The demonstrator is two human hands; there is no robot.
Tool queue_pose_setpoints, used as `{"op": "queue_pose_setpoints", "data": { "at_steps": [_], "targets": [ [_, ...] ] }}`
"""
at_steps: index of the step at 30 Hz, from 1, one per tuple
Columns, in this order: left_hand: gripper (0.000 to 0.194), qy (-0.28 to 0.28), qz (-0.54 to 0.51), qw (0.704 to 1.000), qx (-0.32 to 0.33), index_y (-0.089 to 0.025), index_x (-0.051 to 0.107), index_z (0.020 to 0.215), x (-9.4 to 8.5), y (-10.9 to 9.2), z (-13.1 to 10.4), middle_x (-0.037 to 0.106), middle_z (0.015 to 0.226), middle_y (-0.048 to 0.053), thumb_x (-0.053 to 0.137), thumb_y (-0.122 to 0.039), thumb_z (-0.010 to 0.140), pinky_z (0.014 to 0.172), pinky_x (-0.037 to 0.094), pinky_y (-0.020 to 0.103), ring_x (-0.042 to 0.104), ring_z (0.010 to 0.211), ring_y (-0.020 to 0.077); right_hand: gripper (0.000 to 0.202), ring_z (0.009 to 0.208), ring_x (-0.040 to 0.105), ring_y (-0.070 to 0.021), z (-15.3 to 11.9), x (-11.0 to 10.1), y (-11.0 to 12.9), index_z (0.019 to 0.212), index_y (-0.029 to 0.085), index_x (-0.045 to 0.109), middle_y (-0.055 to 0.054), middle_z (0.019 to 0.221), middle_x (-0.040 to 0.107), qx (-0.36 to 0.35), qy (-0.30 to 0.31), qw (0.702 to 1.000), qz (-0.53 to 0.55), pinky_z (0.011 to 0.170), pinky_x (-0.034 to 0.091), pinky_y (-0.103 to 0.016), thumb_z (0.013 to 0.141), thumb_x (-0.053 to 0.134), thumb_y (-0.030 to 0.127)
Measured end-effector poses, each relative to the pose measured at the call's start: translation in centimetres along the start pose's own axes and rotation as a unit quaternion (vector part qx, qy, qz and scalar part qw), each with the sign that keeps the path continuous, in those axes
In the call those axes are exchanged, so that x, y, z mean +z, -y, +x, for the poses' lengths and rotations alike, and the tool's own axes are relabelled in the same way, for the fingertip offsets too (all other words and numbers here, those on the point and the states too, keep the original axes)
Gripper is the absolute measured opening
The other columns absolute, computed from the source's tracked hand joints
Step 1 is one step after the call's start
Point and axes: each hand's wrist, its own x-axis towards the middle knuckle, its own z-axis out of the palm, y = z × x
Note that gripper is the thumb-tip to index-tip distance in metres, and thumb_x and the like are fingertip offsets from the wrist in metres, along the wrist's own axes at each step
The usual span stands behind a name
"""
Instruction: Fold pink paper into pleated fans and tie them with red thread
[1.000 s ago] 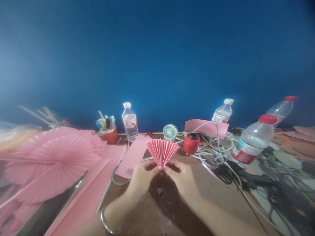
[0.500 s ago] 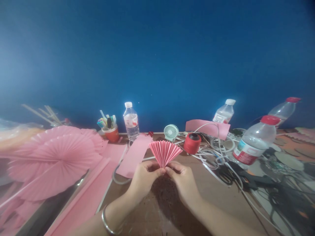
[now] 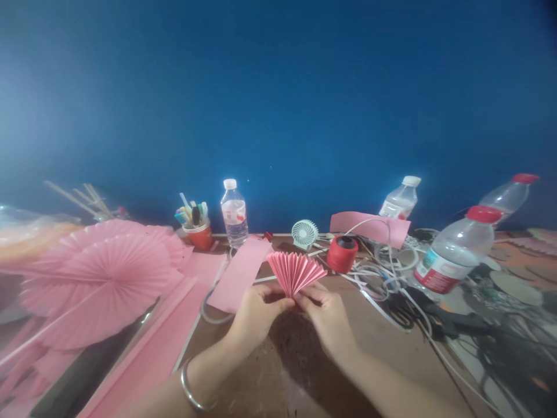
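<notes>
A small pleated pink paper fan [image 3: 296, 273] stands up over the table's middle, spread out at the top and pinched together at its base. My left hand [image 3: 260, 306] grips the base from the left, thumb in front. From the other side my right hand [image 3: 324, 310] pinches the same base, its thumb close to the left one. A silver bangle [image 3: 189, 388] circles my left wrist. Just behind the left hand lies a flat pink paper strip [image 3: 238, 278].
Large pleated pink paper fans [image 3: 104, 278] cover the left side. Behind stand a cup of pens [image 3: 200, 235], a water bottle [image 3: 235, 217], a small mint fan [image 3: 304, 233] and a red spool [image 3: 342, 255]. Tangled white cables [image 3: 383, 278] and large bottles [image 3: 456, 255] occupy the right.
The pleated paper fan has tilted slightly to the right at its top, and both hands keep hold of its base. The whole view has shifted a little.
</notes>
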Motion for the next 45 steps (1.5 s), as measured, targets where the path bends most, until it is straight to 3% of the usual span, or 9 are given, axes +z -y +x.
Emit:
{"op": "queue_pose_setpoints", "data": {
  "at_steps": [5,8,11,14,22,29,35,40,45],
  "targets": [
    [0.024,0.062,0.008,0.998,0.001,-0.011,0.070,0.088,-0.6,-0.4,0.2,0.070,0.081,0.008,0.065,-0.023,0.067,0.075,0.046,0.031,0.062,0.081,0.0231,0.015,0.075,0.057,-0.0191,0.6,-0.5,0.5,0.071,0.016,0.068,-0.004,0.074,0.063,0.003,0.021,1.000,0.001,0.070,0.043,-0.029,0.071,0.063,0.030],
    [0.028,0.111,-0.023,0.993,-0.032,-0.011,0.070,0.086,-0.7,-0.5,0.0,0.070,0.079,0.008,0.069,-0.027,0.064,0.070,0.047,0.030,0.062,0.075,0.0213,0.027,0.079,0.057,-0.0202,0.8,-1.1,0.7,0.084,0.017,0.066,-0.005,0.079,0.064,0.025,0.115,0.987,0.113,0.074,0.044,-0.032,0.065,0.068,0.036],
    [0.022,0.196,-0.041,0.978,-0.057,-0.012,0.071,0.076,-0.6,-0.8,-0.5,0.068,0.070,0.007,0.071,-0.028,0.061,0.064,0.046,0.027,0.060,0.065,0.0177,0.056,0.084,0.058,-0.0221,0.9,-1.7,0.8,0.102,0.020,0.062,-0.008,0.091,0.063,0.069,0.221,0.945,0.232,0.076,0.044,-0.036,0.054,0.073,0.047],
    [0.017,0.252,-0.046,0.965,-0.060,-0.014,0.071,0.069,-0.4,-1.2,-1.0,0.066,0.067,0.005,0.073,-0.027,0.059,0.062,0.046,0.026,0.059,0.063,0.0164,0.061,0.084,0.059,-0.0235,0.8,-2.1,0.8,0.100,0.018,0.064,-0.009,0.091,0.063,0.080,0.260,0.925,0.266,0.078,0.043,-0.039,0.051,0.072,0.054],
    [0.015,0.209,-0.049,0.974,-0.075,-0.013,0.070,0.070,-0.3,-0.7,-0.8,0.064,0.064,0.003,0.071,-0.024,0.060,0.059,0.041,0.023,0.054,0.059,0.0121,0.036,0.068,0.055,-0.0156,1.0,-2.0,0.8,0.080,0.017,0.069,-0.005,0.078,0.062,0.099,0.140,0.940,0.294,0.064,0.045,-0.027,0.055,0.075,0.042],
    [0.021,0.161,-0.078,0.979,-0.099,-0.009,0.064,0.073,0.5,0.1,-1.1,0.058,0.062,0.002,0.070,-0.026,0.062,0.052,0.035,0.020,0.050,0.056,0.0109,0.022,0.053,0.052,-0.0125,1.2,-1.5,0.5,0.066,0.016,0.068,-0.002,0.064,0.058,0.099,0.100,0.942,0.305,0.053,0.042,-0.026,0.058,0.074,0.036],
    [0.023,0.105,0.072,0.992,0.024,-0.014,0.060,0.077,0.9,-0.8,-1.6,0.058,0.067,0.000,0.056,-0.037,0.075,0.055,0.038,0.021,0.049,0.060,0.0120,0.020,0.062,0.056,-0.0142,1.3,-1.2,0.2,0.067,0.017,0.067,-0.003,0.069,0.062,0.072,0.055,0.960,0.265,0.061,0.045,-0.027,0.061,0.073,0.035],
    [0.021,0.024,0.040,0.998,-0.035,-0.016,0.055,0.079,0.9,0.1,-1.1,0.054,0.061,-0.004,0.059,-0.035,0.073,0.044,0.036,0.019,0.046,0.045,0.0087,0.028,0.064,0.054,-0.0119,1.4,-1.2,0.8,0.087,0.019,0.061,0.001,0.075,0.061,0.010,-0.052,0.977,0.206,0.059,0.043,-0.023,0.063,0.072,0.029],
    [0.024,0.031,0.012,0.999,-0.041,-0.013,0.057,0.080,0.6,0.4,-0.6,0.056,0.056,-0.002,0.062,-0.035,0.071,0.046,0.042,0.022,0.052,0.047,0.0114,0.021,0.050,0.045,-0.0090,1.3,-1.1,1.3,0.078,0.016,0.060,0.003,0.061,0.057,0.035,-0.055,0.988,0.137,0.048,0.036,-0.022,0.068,0.067,0.033]
  ]
}}
